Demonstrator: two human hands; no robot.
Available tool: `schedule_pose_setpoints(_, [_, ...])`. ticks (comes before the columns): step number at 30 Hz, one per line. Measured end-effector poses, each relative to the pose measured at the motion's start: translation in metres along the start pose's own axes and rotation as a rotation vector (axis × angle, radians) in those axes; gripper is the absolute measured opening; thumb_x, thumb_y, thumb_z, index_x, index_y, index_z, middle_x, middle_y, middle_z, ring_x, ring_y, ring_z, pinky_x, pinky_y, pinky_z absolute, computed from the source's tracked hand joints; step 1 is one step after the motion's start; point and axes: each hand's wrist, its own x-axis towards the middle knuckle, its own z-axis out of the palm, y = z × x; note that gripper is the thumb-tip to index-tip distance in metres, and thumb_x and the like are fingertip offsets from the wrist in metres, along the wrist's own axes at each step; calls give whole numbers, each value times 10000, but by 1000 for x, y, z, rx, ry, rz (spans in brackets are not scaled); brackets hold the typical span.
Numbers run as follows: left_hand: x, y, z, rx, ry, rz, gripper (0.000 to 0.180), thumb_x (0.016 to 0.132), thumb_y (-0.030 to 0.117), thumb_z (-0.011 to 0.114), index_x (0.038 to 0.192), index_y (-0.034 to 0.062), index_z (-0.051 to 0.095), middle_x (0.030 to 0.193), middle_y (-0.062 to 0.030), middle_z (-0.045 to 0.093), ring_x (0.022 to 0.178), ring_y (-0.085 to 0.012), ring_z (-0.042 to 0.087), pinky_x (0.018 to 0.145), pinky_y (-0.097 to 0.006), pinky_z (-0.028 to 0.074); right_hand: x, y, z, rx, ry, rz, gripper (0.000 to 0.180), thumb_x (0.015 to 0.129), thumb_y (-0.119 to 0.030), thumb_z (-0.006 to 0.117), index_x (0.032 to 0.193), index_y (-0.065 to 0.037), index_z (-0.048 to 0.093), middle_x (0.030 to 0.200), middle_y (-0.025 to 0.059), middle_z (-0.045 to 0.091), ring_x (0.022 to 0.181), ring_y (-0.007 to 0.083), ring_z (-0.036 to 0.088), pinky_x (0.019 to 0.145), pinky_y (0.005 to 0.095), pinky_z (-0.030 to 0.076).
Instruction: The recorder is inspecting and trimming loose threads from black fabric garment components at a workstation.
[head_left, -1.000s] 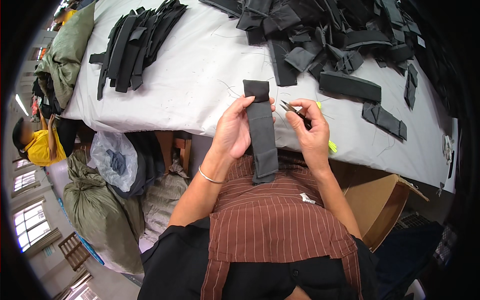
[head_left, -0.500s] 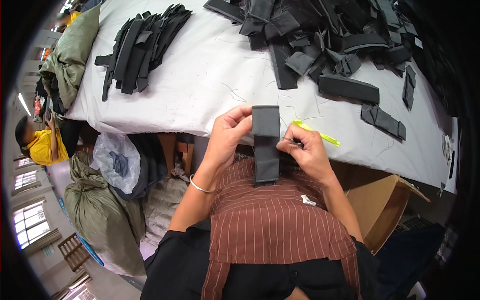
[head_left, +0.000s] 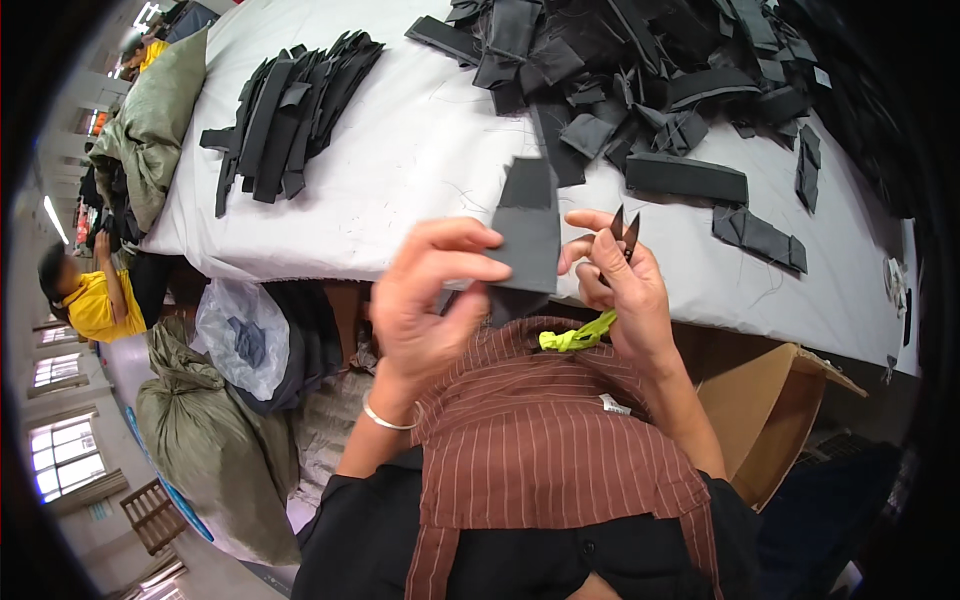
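Note:
In front of me, my left hand [head_left: 430,305] is closed on the left edge of a black fabric strip [head_left: 530,235], a folded piece with a visible crease across it. The strip tilts up and away, its lower end dropping behind the fingers. To its right, my right hand [head_left: 640,305] is closed around small dark thread snips [head_left: 627,235]; their two pointed blades stick up, apart from each other. A bright yellow-green cloth tie [head_left: 578,336] trails from the snips below that hand. The right fingertips are close to the strip's right edge; whether they touch is unclear.
On the white-covered table [head_left: 400,190] lie a row of stacked black strips [head_left: 285,115] and a loose heap [head_left: 640,90]. Thread ends are scattered about. A cardboard box [head_left: 765,415] stands below right, sacks [head_left: 210,450] at left. Farther left is a person in yellow [head_left: 105,300].
The strip has tilted and lifted slightly away from me. My right hand has turned, so the snips' blades point up and the yellow-green tie hangs toward my apron.

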Motion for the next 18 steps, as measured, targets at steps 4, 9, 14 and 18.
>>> schedule_pose_setpoints(4, [-32,-26,32,13,-53,-38,265,630,-162,613,811,26,658,1005,-109,610,841,-176,613,674,-255,496,-10,7,-5,-102,-26,91,328,950,-271,558,1195,-53,566,715,-44,544,520,-6,306,467,164,250])
schedule_pose_setpoints(9, [-52,-36,39,-320,-49,-411,211,823,-121,469,958,-13,589,1153,-107,529,944,-165,595,806,-245,477,-15,29,-16,-290,16,78,85,840,-1,631,911,-19,672,759,-52,540,684,31,500,593,180,405])
schedule_pose_setpoints(14, [-35,-40,37,-958,128,-957,294,939,69,473,1223,7,428,1108,-77,527,910,-134,596,801,-266,498,-16,25,-9,-634,-76,-198,159,748,105,606,840,-5,673,857,37,585,728,100,555,624,227,427])
schedule_pose_setpoints(18, [-26,-42,40,-822,71,-953,322,952,210,547,1190,-1,494,979,-39,586,871,-91,572,769,-245,482,-20,27,-8,-913,-172,-345,225,683,113,600,827,-43,676,849,63,566,707,184,591,616,294,464])
